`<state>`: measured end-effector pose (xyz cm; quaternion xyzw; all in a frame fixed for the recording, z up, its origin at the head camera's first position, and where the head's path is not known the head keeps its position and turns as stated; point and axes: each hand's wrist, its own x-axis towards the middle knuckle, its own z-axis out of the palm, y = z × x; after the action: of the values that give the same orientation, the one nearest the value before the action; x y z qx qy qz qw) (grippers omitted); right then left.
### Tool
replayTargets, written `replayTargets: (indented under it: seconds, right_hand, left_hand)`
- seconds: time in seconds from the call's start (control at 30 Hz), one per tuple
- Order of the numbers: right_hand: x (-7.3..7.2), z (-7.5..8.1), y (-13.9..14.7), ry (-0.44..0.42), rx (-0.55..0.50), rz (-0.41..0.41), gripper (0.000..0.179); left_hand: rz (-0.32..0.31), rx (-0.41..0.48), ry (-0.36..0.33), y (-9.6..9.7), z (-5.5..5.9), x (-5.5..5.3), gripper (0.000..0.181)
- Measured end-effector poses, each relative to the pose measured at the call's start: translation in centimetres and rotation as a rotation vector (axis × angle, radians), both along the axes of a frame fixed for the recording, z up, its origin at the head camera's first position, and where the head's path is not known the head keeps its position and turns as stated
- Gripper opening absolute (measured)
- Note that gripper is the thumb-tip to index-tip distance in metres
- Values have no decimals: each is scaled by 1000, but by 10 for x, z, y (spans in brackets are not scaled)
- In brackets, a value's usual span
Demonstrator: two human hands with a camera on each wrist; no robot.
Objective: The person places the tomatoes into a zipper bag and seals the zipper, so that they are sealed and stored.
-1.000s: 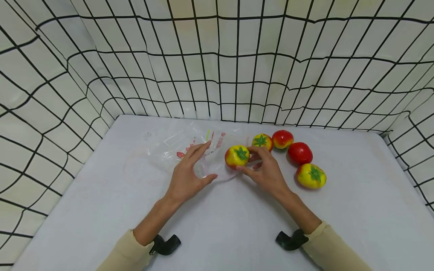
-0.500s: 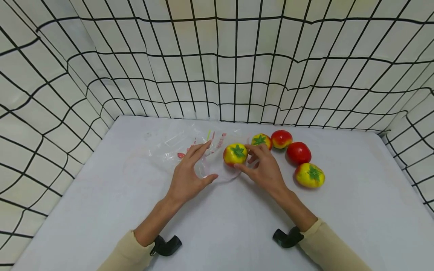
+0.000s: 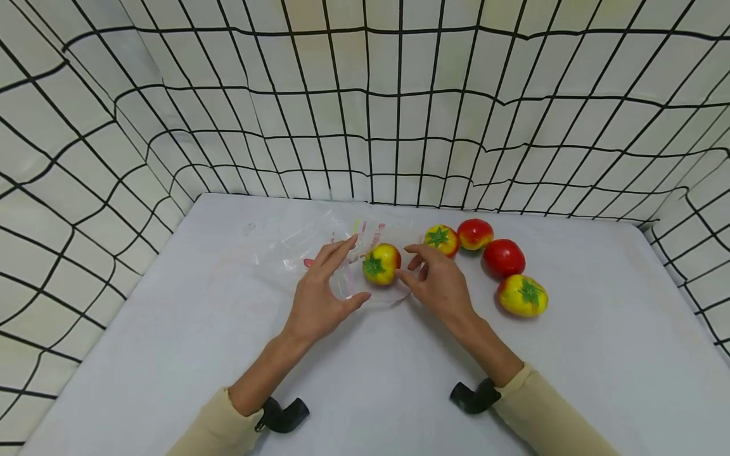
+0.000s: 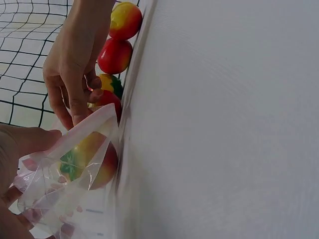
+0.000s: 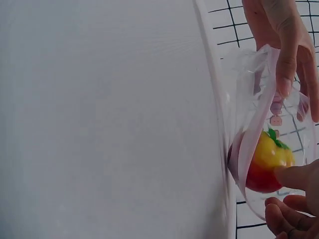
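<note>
In the head view, a clear plastic zip bag (image 3: 285, 250) with red print lies on the white table. A yellow and red toy tomato (image 3: 383, 263) with a green leafy top is inside its mouth. My left hand (image 3: 313, 307) is at the bag's mouth, thumb and fingers spread wide apart, the tomato between it and the other hand. My right hand (image 3: 441, 288) is just right of the tomato, fingers loosely bent. In the right wrist view, its thumb tip (image 5: 289, 177) lies right at the tomato's side, and the bag's pinkish edge crosses in front of the fruit.
To the right are more toy tomatoes: a yellow-red one (image 3: 441, 239) by my right hand, a red-yellow one (image 3: 475, 234), a red one (image 3: 504, 258) and a yellow one (image 3: 523, 296). Black netting (image 3: 399, 114) over white walls surrounds the table (image 3: 365, 392).
The tomato has moved left into the bag's mouth and tipped leftward. My right hand has let go its grip and followed slightly left. The left hand has barely moved.
</note>
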<state>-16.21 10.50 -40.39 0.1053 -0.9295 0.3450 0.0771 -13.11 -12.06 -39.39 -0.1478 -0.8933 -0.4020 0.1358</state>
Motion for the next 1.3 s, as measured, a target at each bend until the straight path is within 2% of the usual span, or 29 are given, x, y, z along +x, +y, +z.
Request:
replayTargets:
  seconds: [0.13,0.5,0.67,1.03,1.3]
  right_hand:
    - [1,1,-5,3,0,5,47]
    - [3,2,-13,-68,-202,112,45]
    - [3,3,-13,-113,-254,145,44]
    - [0,2,-10,-157,-271,202,47]
    - [-1,7,5,-123,-287,228,45]
  left_hand:
    - [1,11,-11,2,1,0,92]
    - [-16,14,-16,4,3,-2,92]
    - [-23,20,-25,5,3,-2,94]
    - [-4,31,-33,4,3,-2,94]
    - [11,25,-37,4,4,-3,93]
